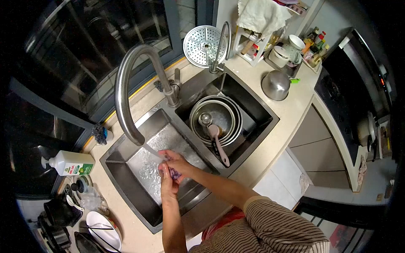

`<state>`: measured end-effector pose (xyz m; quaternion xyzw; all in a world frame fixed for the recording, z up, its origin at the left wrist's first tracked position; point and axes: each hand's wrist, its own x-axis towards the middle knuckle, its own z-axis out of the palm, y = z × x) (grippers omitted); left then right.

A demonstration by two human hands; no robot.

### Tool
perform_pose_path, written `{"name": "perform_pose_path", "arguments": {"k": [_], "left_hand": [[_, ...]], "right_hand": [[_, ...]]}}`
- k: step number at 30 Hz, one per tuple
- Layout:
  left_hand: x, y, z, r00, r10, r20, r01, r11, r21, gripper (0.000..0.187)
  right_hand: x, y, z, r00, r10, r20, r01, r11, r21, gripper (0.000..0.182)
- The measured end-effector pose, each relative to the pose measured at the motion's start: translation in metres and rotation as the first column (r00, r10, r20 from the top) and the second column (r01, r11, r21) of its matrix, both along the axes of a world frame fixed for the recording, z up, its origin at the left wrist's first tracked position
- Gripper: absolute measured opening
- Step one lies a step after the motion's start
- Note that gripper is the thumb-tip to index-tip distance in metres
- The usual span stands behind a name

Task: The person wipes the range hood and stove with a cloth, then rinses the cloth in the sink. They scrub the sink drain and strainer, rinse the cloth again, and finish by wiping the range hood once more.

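Water runs from the curved steel faucet (122,92) onto my two hands, which are close together over the left basin (143,185) of the steel sink. My left hand (168,180) and my right hand (179,163) are closed around a small purple and white item (174,173), too small to name. Water splashes on the basin floor below. In the right basin, nested metal bowls (236,122) hold a ladle (205,119) and a pink-handled utensil (223,157).
A white pump bottle (71,163), a dark scrubber (99,133) and a white dish (103,230) are at the left. Behind the sink stand a perforated steel disc (205,45) and a second thin faucet (228,40). A metal bowl (276,85) sits right, near the stove (346,101).
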<state>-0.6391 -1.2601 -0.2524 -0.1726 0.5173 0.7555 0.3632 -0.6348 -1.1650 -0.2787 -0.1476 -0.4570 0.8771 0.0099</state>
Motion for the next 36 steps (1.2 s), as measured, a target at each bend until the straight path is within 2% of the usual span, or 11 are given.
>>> {"name": "perform_pose_path", "arguments": {"k": [4,7,16,19,22,25,28,31,32,35,36], "left_hand": [[-0.003,-0.015,-0.006,0.985,-0.162,-0.053,0.168,0.975,0.149,0.044],[-0.017,-0.029,-0.023,0.926,-0.365,0.094,0.352,0.926,0.135,0.046],[0.01,-0.007,-0.016,0.878,-0.461,-0.127,0.384,0.838,-0.388,0.035],[0.021,0.004,-0.039,0.554,-0.415,-0.722,0.055,0.883,-0.465,0.03],[0.024,-0.001,-0.048,0.615,-0.658,-0.435,0.063,0.591,-0.804,0.03],[0.026,-0.001,-0.052,0.491,-0.794,-0.358,0.068,0.445,-0.893,0.028],[0.032,0.0,-0.041,0.379,-0.825,-0.42,-0.042,0.438,-0.898,0.03],[0.027,0.007,-0.051,0.525,-0.809,-0.266,0.003,0.314,-0.95,0.027],[0.025,0.006,-0.048,0.466,-0.849,-0.248,0.038,0.299,-0.953,0.028],[0.024,0.008,-0.061,0.633,-0.419,-0.651,0.151,0.892,-0.427,0.033],[0.019,0.004,-0.058,0.715,-0.481,-0.508,0.271,0.86,-0.433,0.035]], "right_hand": [[-0.003,0.003,-0.017,0.985,0.166,0.055,-0.146,0.954,-0.262,0.029],[0.001,0.013,0.001,0.927,0.337,0.163,-0.335,0.941,-0.043,0.028],[0.001,-0.004,-0.033,0.987,0.087,0.138,-0.135,0.91,0.392,0.02],[-0.004,-0.008,-0.046,0.984,0.02,0.18,-0.106,0.868,0.486,0.016],[-0.004,-0.006,-0.046,0.983,-0.057,0.172,-0.075,0.736,0.673,0.021],[-0.008,-0.007,-0.048,0.97,-0.096,0.225,-0.121,0.612,0.781,0.029],[-0.009,-0.01,-0.056,0.936,-0.225,0.27,-0.07,0.633,0.771,0.031],[-0.011,-0.001,-0.044,0.936,-0.138,0.323,-0.185,0.589,0.787,0.036],[-0.007,0.002,-0.04,0.932,-0.147,0.33,-0.156,0.659,0.736,0.03],[0.009,0.012,-0.047,0.972,-0.057,0.229,-0.061,0.876,0.478,0.021],[0.017,0.016,-0.048,0.995,-0.056,0.079,-0.002,0.807,0.59,0.022]]}}
